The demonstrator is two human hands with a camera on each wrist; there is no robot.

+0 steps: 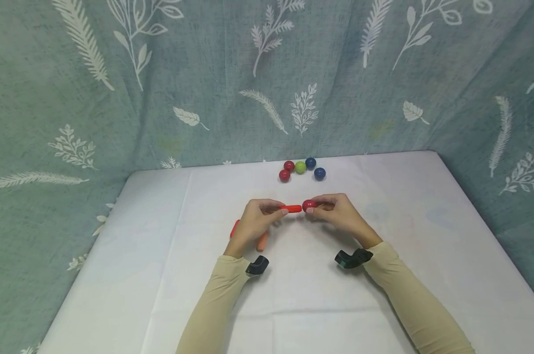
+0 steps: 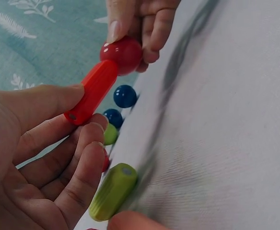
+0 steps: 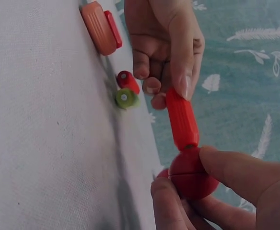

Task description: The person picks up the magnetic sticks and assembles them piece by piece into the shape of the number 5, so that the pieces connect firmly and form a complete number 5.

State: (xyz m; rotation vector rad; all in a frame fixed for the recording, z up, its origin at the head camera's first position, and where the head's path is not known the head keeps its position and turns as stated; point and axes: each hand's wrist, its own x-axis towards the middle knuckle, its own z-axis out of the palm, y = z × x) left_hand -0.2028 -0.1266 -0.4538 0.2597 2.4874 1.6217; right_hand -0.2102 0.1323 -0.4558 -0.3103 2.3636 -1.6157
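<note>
Over the middle of the white table, my left hand (image 1: pixel 253 220) pinches a bright red ridged rod (image 1: pixel 293 209) between thumb and fingertips. A metal dot shows on the rod's near end in the left wrist view. Facing it, my right hand (image 1: pixel 341 212) holds a glossy, darker red ball (image 3: pixel 192 175) between thumb and fingers. The rod's far end meets the ball in both wrist views, the two lined up end to end. Part of the ball is covered by the right fingers.
At the table's back edge sit red balls (image 1: pixel 284 175), a green ball (image 1: pixel 300 167) and blue balls (image 1: pixel 320 173). An orange rod (image 1: pixel 262 241) and a red rod (image 1: pixel 234 229) lie by the left wrist. A green rod (image 2: pixel 113 191) lies below the left hand. A leaf-patterned curtain (image 1: pixel 222 73) hangs behind.
</note>
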